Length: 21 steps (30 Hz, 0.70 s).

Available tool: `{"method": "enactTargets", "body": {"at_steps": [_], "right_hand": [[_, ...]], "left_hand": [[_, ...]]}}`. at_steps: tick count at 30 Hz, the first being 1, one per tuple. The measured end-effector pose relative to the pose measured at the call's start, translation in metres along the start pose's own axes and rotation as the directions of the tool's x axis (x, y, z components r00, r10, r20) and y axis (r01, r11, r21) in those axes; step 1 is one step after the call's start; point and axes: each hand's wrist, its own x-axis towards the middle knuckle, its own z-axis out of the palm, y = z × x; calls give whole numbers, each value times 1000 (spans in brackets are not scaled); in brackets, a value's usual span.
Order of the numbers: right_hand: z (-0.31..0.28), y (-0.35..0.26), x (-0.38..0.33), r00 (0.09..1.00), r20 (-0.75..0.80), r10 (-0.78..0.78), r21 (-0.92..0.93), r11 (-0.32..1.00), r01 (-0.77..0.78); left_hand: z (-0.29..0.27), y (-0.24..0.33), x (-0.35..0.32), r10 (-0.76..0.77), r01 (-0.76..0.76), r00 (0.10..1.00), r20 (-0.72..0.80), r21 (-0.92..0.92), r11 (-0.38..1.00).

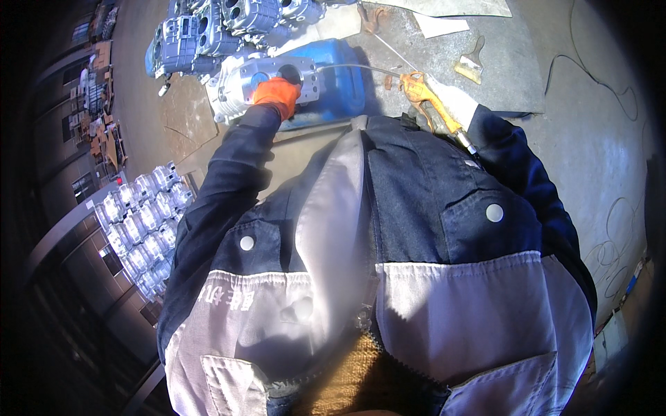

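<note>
My left hand (276, 96), in an orange glove, grips the top of a silver metal casting (244, 82) that rests against a blue plastic container (341, 78). My right hand (452, 101), in a white glove, holds an orange blow gun (424, 91). Its thin metal tube (361, 66) curves left toward the casting. My dark blue and grey jacket (388, 277) fills the lower picture and hides the floor beneath me.
Several grey castings (222, 28) are piled at the top, and more stand in rows at the left (146, 222). A brush (470, 66) lies on a grey sheet (517, 76). Thin cables (614, 87) trail over the concrete floor at the right.
</note>
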Motion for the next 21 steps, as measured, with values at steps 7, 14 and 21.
{"method": "enactTargets", "body": {"at_steps": [7, 14, 21], "right_hand": [[-1, -3, -9, 999, -31, 9, 99, 995, -6], [10, -6, -16, 997, -80, 22, -60, 998, -27], [18, -11, -18, 992, -125, 24, -154, 987, -44]], "left_hand": [[5, -2, 2, -19, 19, 1000, -22, -8, 1000], [2, 0, 0, -28, 28, 999, -15, -9, 1000], [3, -1, -1, -16, 16, 1000, -15, -7, 1000]]}}
